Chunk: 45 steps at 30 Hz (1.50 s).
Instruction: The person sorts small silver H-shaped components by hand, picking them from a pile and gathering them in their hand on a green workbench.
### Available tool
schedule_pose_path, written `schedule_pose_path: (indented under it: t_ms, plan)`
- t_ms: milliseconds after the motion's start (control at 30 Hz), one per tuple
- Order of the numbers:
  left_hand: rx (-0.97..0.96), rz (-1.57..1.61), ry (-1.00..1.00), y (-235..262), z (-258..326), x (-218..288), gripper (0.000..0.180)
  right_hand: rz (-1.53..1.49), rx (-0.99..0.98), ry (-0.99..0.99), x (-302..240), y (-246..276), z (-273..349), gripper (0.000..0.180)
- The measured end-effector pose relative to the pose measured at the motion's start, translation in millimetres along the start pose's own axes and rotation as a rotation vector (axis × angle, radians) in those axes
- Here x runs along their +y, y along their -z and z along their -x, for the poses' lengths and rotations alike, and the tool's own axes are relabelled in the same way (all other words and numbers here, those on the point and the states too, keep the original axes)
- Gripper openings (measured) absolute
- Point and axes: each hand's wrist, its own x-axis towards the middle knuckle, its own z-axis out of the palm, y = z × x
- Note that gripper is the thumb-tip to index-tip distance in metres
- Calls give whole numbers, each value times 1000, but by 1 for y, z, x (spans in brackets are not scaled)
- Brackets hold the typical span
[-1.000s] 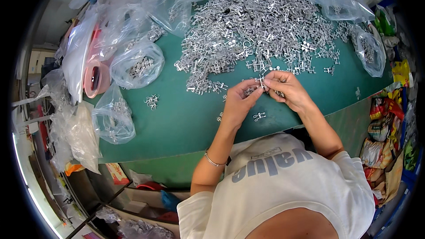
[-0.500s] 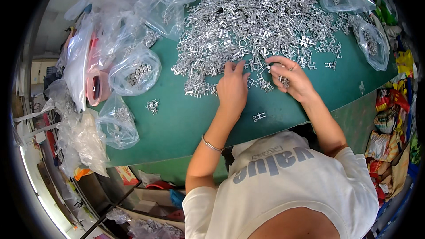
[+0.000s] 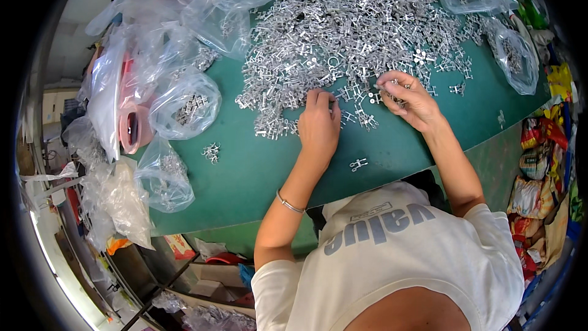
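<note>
A broad heap of small silvery metal parts point(image 3: 343, 30), shaped like little hooks or clips, covers the far middle of the green table point(image 3: 257, 178). At the heap's near edge rests my left hand point(image 3: 319, 124), its fingers curled down together; whatever is under the fingertips is hidden. My right hand point(image 3: 411, 101), raised slightly to the right of it, is closed around several of the metal parts point(image 3: 399, 89), with thumb and forefinger pinched near the heap. A few loose parts point(image 3: 366, 117) lie between the hands, and one separate metal part point(image 3: 358, 164) sits nearer to me.
Clear plastic bags holding metal parts point(image 3: 187, 107) line the table's left side, beside a pink container point(image 3: 136, 129). Another bag point(image 3: 517, 61) lies at the right edge. A small cluster of parts point(image 3: 211, 152) sits left of my hands. Coloured packages point(image 3: 539, 165) stand beyond the table's right edge.
My right hand has shifted slightly right and up, and its fingers have drawn closer together around the metal parts. My left hand has moved a little to the left.
</note>
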Motion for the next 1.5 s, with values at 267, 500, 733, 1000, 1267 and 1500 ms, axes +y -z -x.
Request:
schedule_pose_path:
  t_ms: [267, 500, 733, 1000, 1267, 1500]
  plan:
    - [219, 201, -141, 12, 10, 6, 14, -497, -10, -38, 19, 6, -8, 15]
    - [96, 530, 62, 24, 19, 34, 12, -250, 121, -103, 13, -15, -3, 16]
    - [105, 517, 7, 11, 5, 30, 23, -196, 34, -96, 18, -17, -3, 26]
    - [-155, -257, -93, -11, -5, 8, 29, -742, -80, -133, 15, -9, 3, 48]
    - [97, 25, -139, 3, -6, 10, 26, -725, 47, -117, 10, -12, 16, 46]
    - [-31, 228, -193, 9, 3, 55, 24, -687, -1, -136, 18, -18, 18, 44]
